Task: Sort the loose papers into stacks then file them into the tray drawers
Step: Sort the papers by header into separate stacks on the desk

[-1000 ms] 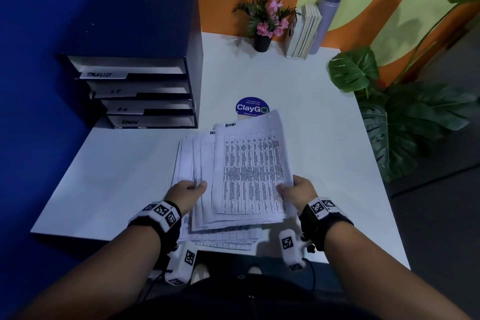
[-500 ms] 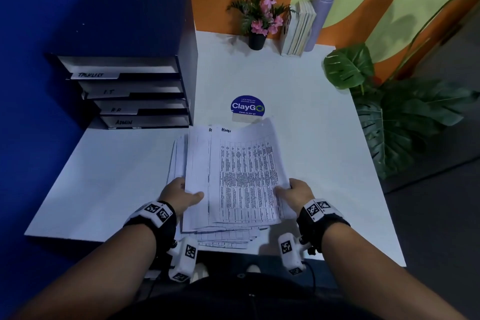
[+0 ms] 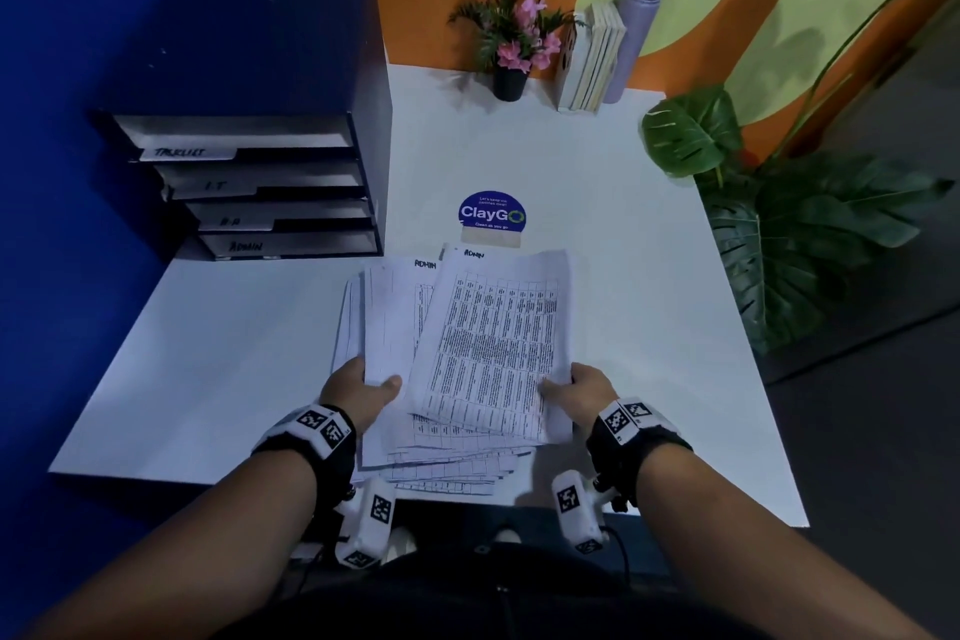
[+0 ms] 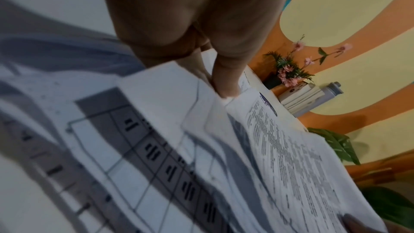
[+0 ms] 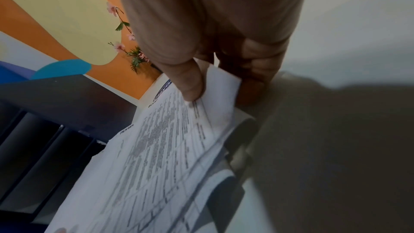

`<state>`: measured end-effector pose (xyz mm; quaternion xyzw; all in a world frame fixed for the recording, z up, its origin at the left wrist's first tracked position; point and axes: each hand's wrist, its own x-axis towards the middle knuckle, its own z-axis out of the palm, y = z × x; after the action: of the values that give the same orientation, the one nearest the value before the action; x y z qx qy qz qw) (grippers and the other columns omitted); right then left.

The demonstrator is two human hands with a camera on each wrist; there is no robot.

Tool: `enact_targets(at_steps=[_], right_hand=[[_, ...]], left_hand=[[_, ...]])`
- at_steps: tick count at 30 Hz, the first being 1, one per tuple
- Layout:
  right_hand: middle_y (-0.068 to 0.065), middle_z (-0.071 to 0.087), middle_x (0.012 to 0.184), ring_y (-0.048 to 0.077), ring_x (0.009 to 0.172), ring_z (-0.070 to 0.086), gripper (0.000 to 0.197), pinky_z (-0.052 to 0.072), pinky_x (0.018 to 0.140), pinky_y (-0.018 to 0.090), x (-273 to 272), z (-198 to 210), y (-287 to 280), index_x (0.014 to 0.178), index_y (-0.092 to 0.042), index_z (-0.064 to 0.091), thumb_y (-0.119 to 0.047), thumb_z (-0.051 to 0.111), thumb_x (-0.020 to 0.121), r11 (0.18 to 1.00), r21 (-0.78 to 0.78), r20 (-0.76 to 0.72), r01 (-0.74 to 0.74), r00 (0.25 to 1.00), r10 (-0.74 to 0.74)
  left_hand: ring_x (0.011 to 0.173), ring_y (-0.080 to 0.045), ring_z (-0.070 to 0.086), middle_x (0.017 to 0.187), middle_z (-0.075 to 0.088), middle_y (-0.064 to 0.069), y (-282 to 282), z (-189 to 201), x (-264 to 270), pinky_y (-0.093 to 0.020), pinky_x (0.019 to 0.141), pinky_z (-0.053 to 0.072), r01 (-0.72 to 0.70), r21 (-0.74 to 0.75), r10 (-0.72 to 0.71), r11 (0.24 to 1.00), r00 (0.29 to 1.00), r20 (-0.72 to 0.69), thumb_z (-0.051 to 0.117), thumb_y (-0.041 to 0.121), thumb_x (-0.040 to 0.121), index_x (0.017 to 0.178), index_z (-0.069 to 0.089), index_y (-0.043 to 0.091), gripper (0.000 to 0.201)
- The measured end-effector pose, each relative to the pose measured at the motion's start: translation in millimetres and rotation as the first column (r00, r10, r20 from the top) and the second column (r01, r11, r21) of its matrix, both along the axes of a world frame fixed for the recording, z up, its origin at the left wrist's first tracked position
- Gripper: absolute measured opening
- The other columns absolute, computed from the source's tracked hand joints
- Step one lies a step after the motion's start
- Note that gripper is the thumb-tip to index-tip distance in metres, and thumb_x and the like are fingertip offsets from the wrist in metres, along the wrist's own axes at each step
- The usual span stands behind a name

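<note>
A white table [image 3: 597, 327] carries everything here. At its far left corner stands a dark tray drawer unit [image 3: 270, 120] with four labelled drawers. Along the far edge stand a small black pot of pink flowers [image 3: 511, 62], a few upright books [image 3: 592, 62] and a lilac bottle [image 3: 636, 31] – the books just beside the bottle. A round blue ClayGo sticker [image 3: 492, 216] sits mid-table, and a spread pile of printed papers [image 3: 452, 463] lies at the near edge – some sheets overhanging it.

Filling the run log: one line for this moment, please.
phase: sorting | left hand: holds white printed papers | right hand: pinches top ADMIN-marked sheet
</note>
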<state>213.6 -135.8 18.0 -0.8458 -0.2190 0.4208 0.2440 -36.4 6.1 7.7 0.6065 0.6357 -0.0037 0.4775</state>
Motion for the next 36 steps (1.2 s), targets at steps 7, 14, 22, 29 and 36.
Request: enact_targets(at_steps=[7,14,22,29,36], right_hand=[[0.013,0.067,0.101,0.031,0.096,0.064,0.026,0.050,0.080,0.034,14,-3,2,0.100,-0.002,0.061,-0.023,0.064,0.086,0.999,-0.033,0.104,-0.007,0.995,0.010],[0.011,0.064,0.099,0.027,0.090,0.060,0.030,0.047,0.079,0.034,33,-6,-6,0.101,-0.003,0.058,-0.024,0.070,0.083,0.998,0.052,0.080,0.031,0.996,-0.035],[0.009,0.062,0.090,0.027,0.079,0.059,0.030,0.045,0.058,0.026,46,3,-9,0.105,-0.011,0.056,0.007,0.051,0.082,0.907,0.276,0.123,0.318,0.924,-0.361],[0.009,0.056,0.088,0.028,0.074,0.056,0.044,0.044,0.067,0.032,88,1,-32,0.130,-0.017,0.042,-0.005,0.048,0.089,0.875,0.221,0.263,0.430,0.838,-0.478],[0.018,0.033,0.142,0.038,0.122,0.044,0.074,0.043,0.099,0.047,117,16,-42,0.144,-0.022,0.032,0.003,0.060,0.079,0.898,0.114,0.469,0.426,0.774,-0.427]], left_hand=[[0.124,-0.033,0.051,0.137,0.053,-0.016,6,4,-1,-0.036,0.104,0.040,0.031,0.087,-0.026,0.996,0.998,-0.064,0.057,0.029,0.092,0.136,0.045,0.002,0.053],[0.111,-0.033,0.059,0.122,0.063,-0.015,9,5,-2,-0.034,0.096,0.044,-0.045,0.136,0.047,0.990,0.999,-0.012,0.058,0.022,0.091,0.120,0.056,0.004,0.035],[0.095,-0.026,0.056,0.117,0.064,-0.014,5,8,5,-0.029,0.087,0.043,-0.089,0.137,0.085,0.987,0.996,0.039,0.058,0.019,0.090,0.118,0.056,0.005,0.031],[0.096,-0.027,0.056,0.118,0.063,-0.013,9,12,6,-0.031,0.087,0.043,-0.103,0.154,0.097,0.983,0.994,0.044,0.058,0.019,0.091,0.118,0.056,0.005,0.030],[0.102,-0.029,0.060,0.119,0.064,-0.014,11,16,12,-0.034,0.092,0.046,-0.151,0.151,0.138,0.977,0.986,0.089,0.058,0.018,0.091,0.120,0.056,0.005,0.032]])
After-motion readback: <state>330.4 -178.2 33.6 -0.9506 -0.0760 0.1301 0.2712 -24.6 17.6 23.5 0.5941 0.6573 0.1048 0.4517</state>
